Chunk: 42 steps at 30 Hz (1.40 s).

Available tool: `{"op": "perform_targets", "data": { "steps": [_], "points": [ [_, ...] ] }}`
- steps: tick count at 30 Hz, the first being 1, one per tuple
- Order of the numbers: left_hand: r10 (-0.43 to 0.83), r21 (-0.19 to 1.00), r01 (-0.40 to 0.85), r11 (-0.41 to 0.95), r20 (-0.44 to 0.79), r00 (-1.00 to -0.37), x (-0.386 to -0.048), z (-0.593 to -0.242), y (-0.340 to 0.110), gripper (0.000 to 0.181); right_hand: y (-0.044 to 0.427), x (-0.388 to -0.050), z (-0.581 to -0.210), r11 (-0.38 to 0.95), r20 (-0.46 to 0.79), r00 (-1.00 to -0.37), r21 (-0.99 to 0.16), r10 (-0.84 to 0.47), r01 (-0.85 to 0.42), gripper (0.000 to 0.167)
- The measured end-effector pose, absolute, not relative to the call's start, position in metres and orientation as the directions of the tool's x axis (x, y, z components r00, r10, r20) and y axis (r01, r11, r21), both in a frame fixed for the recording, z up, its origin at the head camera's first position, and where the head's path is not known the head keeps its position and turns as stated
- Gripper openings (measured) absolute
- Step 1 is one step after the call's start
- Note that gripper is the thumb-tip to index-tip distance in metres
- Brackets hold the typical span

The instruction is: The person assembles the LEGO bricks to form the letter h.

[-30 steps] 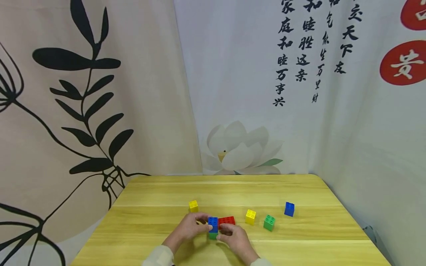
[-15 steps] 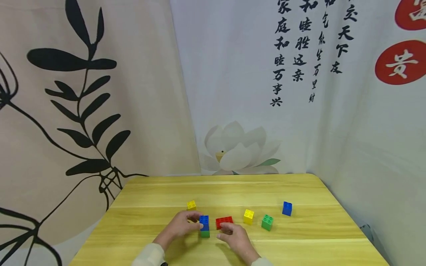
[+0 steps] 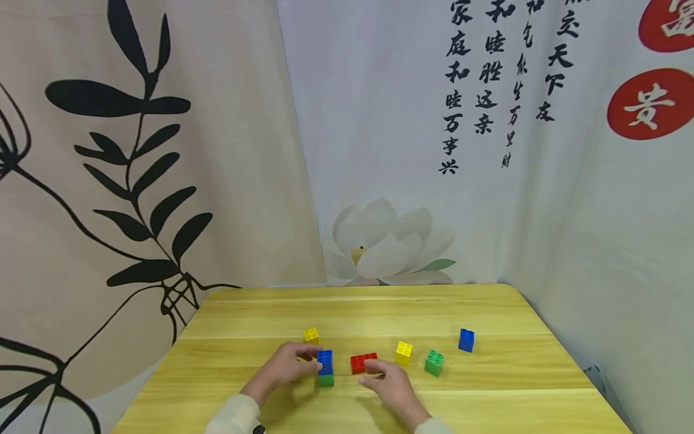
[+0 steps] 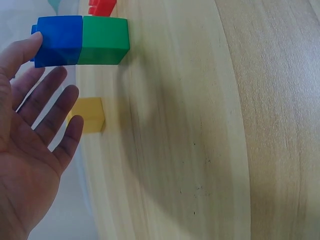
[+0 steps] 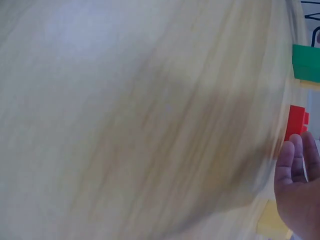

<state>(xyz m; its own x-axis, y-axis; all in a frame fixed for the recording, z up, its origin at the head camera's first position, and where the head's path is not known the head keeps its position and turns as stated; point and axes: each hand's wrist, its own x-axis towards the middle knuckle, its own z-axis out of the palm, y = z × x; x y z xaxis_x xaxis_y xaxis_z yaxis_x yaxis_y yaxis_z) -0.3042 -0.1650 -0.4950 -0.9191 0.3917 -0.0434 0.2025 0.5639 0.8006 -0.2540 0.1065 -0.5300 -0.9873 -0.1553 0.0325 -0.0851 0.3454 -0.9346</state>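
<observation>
A blue brick (image 3: 325,361) stands on a green brick (image 3: 326,380) as an upright stack. My left hand (image 3: 285,369) pinches the blue brick at its left side between thumb and index finger; in the left wrist view the other fingers of the left hand (image 4: 37,145) are spread, and the index fingertip is partly hidden behind the blue brick (image 4: 59,41). Right of the stack, apart from it, lies a red brick (image 3: 360,363). My right hand (image 3: 394,390) is beside its front right, fingers relaxed; in the right wrist view the fingertips overlap the red brick (image 5: 295,121), contact unclear.
One yellow brick (image 3: 311,336) is behind my left hand. To the right stand another yellow brick (image 3: 403,353), a green brick (image 3: 434,363) and a blue brick (image 3: 466,340). The wooden table (image 3: 379,307) ends at a printed curtain (image 3: 260,181).
The blue and green stack, at first beside the red brick, has moved left with my left hand, leaving a gap. My right hand has shifted slightly right, its fingers a little wider apart.
</observation>
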Motion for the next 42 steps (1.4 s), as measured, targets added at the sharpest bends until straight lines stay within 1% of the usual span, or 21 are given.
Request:
{"op": "perform_targets", "data": {
  "steps": [3,6,11,17,24,28,31,37,42],
  "points": [
    [0.390,0.805,0.198,0.559,-0.044,-0.920,-0.304,-0.495,-0.165,0.053,0.111,-0.253,-0.526,0.342,0.029,-0.989,-0.936,-0.147,-0.078,0.047],
    [0.390,0.804,0.214,0.555,-0.024,-0.921,-0.305,-0.492,-0.165,0.055,0.115,-0.253,-0.523,0.347,0.061,-0.989,-0.932,-0.138,-0.106,0.048],
    [0.380,0.803,0.233,0.549,0.008,-0.925,-0.306,-0.483,-0.163,0.054,0.124,-0.254,-0.519,0.359,0.102,-0.987,-0.923,-0.124,-0.140,0.046],
    [0.354,0.800,0.226,0.556,0.018,-0.935,-0.309,-0.472,-0.158,0.049,0.133,-0.257,-0.515,0.407,0.069,-0.993,-0.908,-0.095,-0.102,0.046],
    [0.377,0.774,0.286,0.566,0.066,-0.924,-0.316,-0.463,-0.149,0.049,0.143,-0.263,-0.508,0.444,0.032,-0.999,-0.895,-0.041,-0.046,0.049],
    [0.386,0.766,0.298,0.569,0.070,-0.920,-0.321,-0.458,-0.141,0.051,0.150,-0.265,-0.502,0.455,0.063,-0.998,-0.888,-0.019,-0.065,0.049],
    [0.385,0.776,0.283,0.564,0.056,-0.921,-0.324,-0.453,-0.134,0.053,0.156,-0.266,-0.496,0.448,0.085,-0.996,-0.891,0.007,-0.073,0.046],
    [0.380,0.792,0.263,0.551,0.042,-0.924,-0.324,-0.442,-0.122,0.052,0.171,-0.270,-0.488,0.477,0.096,-0.991,-0.878,0.093,-0.041,0.041],
    [0.394,0.798,0.288,0.529,0.070,-0.916,-0.325,-0.436,-0.110,0.049,0.186,-0.269,-0.482,0.496,0.096,-0.985,-0.868,0.146,-0.011,0.042]
  ]
}}
